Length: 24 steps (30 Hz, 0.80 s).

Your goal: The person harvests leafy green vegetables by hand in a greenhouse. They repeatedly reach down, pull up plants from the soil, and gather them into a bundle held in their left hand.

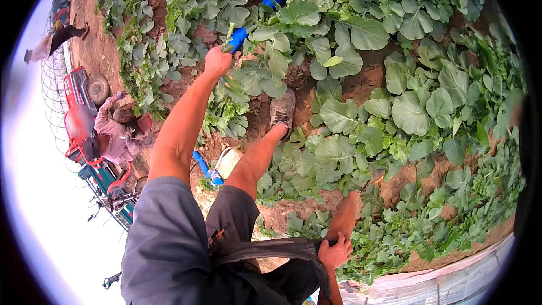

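Observation:
My left hand (219, 62) reaches out with a straight arm over the leafy plants. It is closed around the near end of a bright blue hose or pipe (239, 39). A cut-looking green stalk (230, 31) stands up beside the fingers. Beyond the hand, the blue length runs away under broad green leaves (300, 12) and reappears farther off. My right hand (334, 252) lies against my bent knee, touching a dark strap or fabric edge (271, 249); whether the fingers grip it is unclear. One worn shoe (283, 110) stands on soil between plants.
A pale container or bag (228, 162) and another blue piece (208, 169) lie near my leg. At left, a person in pink (116, 135) is low beside a red-and-green cart (78, 84); another person (53, 44) stands farther off. Plastic sheeting (449, 281) edges the crop at lower right.

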Each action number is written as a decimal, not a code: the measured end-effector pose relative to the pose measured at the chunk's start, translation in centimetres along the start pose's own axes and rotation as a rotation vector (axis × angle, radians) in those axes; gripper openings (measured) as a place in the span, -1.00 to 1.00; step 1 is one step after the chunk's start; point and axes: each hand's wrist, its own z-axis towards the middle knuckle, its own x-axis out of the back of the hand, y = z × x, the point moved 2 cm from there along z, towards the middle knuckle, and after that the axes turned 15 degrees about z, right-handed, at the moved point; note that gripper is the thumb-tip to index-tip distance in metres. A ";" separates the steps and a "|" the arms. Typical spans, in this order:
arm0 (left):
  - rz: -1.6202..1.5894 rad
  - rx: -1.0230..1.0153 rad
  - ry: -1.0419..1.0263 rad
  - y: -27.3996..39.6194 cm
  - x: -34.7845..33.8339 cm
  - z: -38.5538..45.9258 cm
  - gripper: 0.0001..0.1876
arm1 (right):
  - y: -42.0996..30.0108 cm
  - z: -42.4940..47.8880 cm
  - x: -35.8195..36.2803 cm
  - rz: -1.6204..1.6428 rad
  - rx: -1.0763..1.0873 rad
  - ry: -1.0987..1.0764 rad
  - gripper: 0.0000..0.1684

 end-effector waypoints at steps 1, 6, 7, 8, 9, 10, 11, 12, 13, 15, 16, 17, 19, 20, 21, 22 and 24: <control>-0.022 -0.007 -0.020 0.9 -0.1 0.5 -0.69 | -0.4 0.0 0.1 -0.013 -0.007 0.001 -0.35; 0.049 -0.137 -0.003 4.1 0.0 4.4 -0.59 | -2.3 0.4 -0.7 -0.077 -0.018 -0.006 -0.38; 0.057 -0.167 -0.005 4.3 -0.3 5.5 -0.57 | -2.9 0.3 -0.8 -0.089 -0.034 -0.018 -0.38; 0.093 -0.153 -0.015 4.4 -1.0 6.8 -0.54 | -3.7 0.2 -0.9 -0.099 -0.049 -0.029 -0.38; 0.151 -0.172 -0.008 5.6 -1.4 7.5 -0.54 | -4.3 0.1 -1.0 -0.109 -0.076 -0.033 -0.38; 0.084 -0.173 -0.058 5.9 -1.8 8.3 -0.54 | -4.2 0.2 -1.4 -0.125 -0.080 -0.045 -0.39; 0.016 -0.174 -0.106 6.2 -2.2 9.1 -0.53 | -4.4 0.2 -1.7 -0.130 -0.076 -0.047 -0.39; 0.042 -0.242 -0.081 6.6 -2.5 9.8 -0.53 | -4.7 0.1 -1.9 -0.136 -0.075 -0.049 -0.39; 0.069 -0.310 -0.056 7.0 -2.8 10.4 -0.53 | -4.9 0.0 -2.1 -0.140 -0.074 -0.052 -0.39; 0.059 -0.403 -0.062 8.0 -3.6 11.7 -0.53 | -4.4 0.1 -3.2 -0.153 -0.047 -0.033 -0.39; 0.022 -0.426 -0.093 8.5 -3.8 12.2 -0.53 | -3.8 0.1 -3.9 -0.158 -0.034 -0.026 -0.39; -0.015 -0.449 -0.123 9.0 -4.0 12.8 -0.53 | -3.1 0.2 -4.4 -0.163 -0.021 -0.019 -0.39; 0.019 -0.482 -0.270 9.4 -5.2 14.1 -0.53 | -2.4 0.2 -5.0 -0.228 -0.022 -0.006 -0.38; 0.026 -0.483 -0.340 9.2 -5.8 14.6 -0.52 | -1.0 0.3 -5.7 -0.215 0.001 0.004 -0.37; 0.033 -0.491 -0.411 9.4 -6.4 15.0 -0.52 | -1.2 0.3 -5.8 -0.198 0.019 0.018 -0.37; 0.158 -0.512 -0.413 9.4 -6.9 15.3 -0.47 | -1.3 0.4 -5.8 -0.198 0.026 0.011 -0.36; 0.183 -0.520 -0.465 9.2 -7.6 15.0 -0.41 | -1.7 0.3 -5.4 -0.199 0.044 -0.004 -0.35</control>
